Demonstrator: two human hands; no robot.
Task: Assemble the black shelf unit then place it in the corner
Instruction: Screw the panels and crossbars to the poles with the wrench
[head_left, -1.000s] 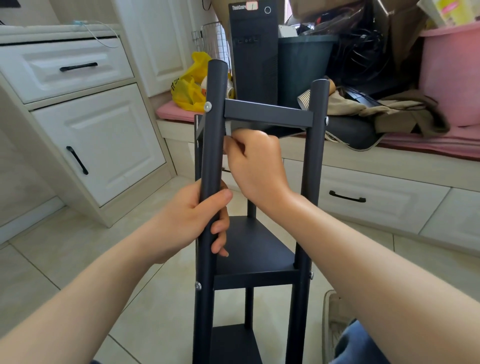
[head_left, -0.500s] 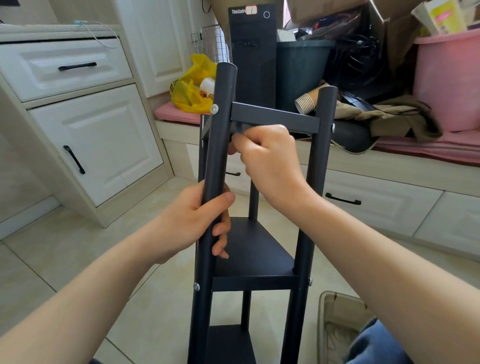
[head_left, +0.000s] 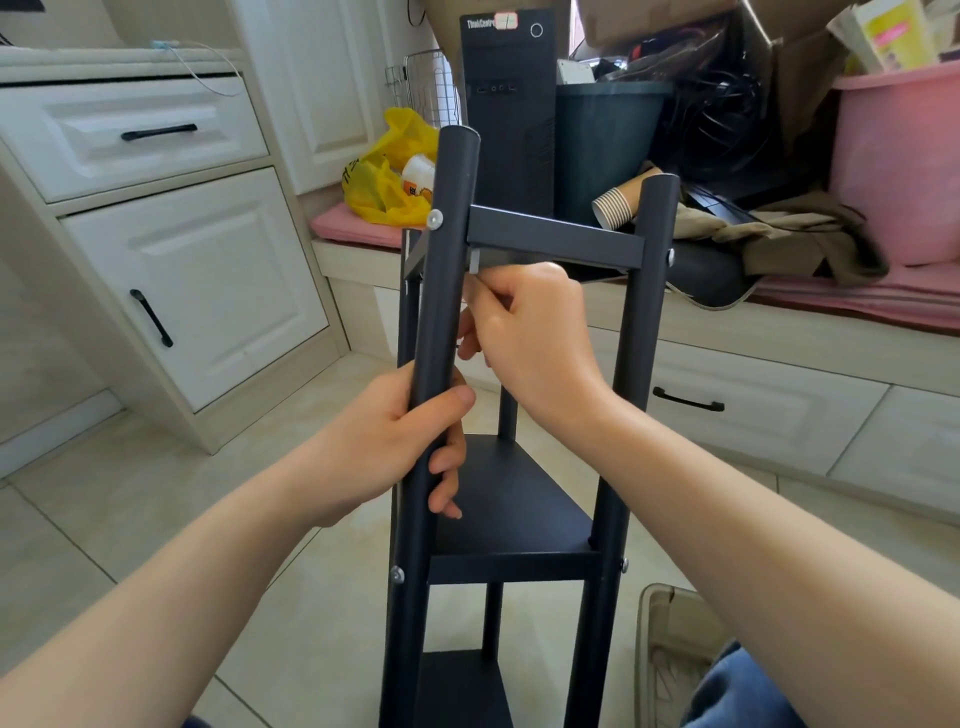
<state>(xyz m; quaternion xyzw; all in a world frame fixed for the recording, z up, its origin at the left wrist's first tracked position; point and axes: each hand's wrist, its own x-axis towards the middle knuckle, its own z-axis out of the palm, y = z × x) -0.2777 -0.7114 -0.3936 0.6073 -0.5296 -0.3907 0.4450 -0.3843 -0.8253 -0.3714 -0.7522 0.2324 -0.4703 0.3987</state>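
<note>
at the bottom right of the frame a blue-clad knee (head_left: 737, 691) and the rim of a beige bin (head_left: 649, 649) are seen; just left of them the black shelf unit (head_left: 641, 338) is stood upright, running from the bottom edge to the upper middle; its lowest shelf (head_left: 457, 686) and middle shelf (head_left: 514, 499) are seated between three round posts; the front left post (head_left: 447, 312) is gripped by the left hand (head_left: 384, 447), fingers wrapped round it and thumb laid across its front; above that, the right hand (head_left: 530, 332) is clenched round a small pale tool (head_left: 474, 262) just under the top shelf (head_left: 550, 236), beside the same post; whether it is a hex key cannot be told; a silver screw head (head_left: 434, 219) is shown on the post at that joint, so the fastening of the top tier is judged to be in hand; further back, white cabinets (head_left: 197, 280) are seen at the left, a yellow bag (head_left: 379, 192) and a computer tower (head_left: 506, 104) at upper centre, a pink tub (head_left: 898, 166) at upper right; the unit is judged stiff, fairly light, tall and easily tipped; its painted tubes are likely to be slick; it is best taken by two posts at mid height, not by a shelf edge, and kept upright when carried to the corner.
</note>
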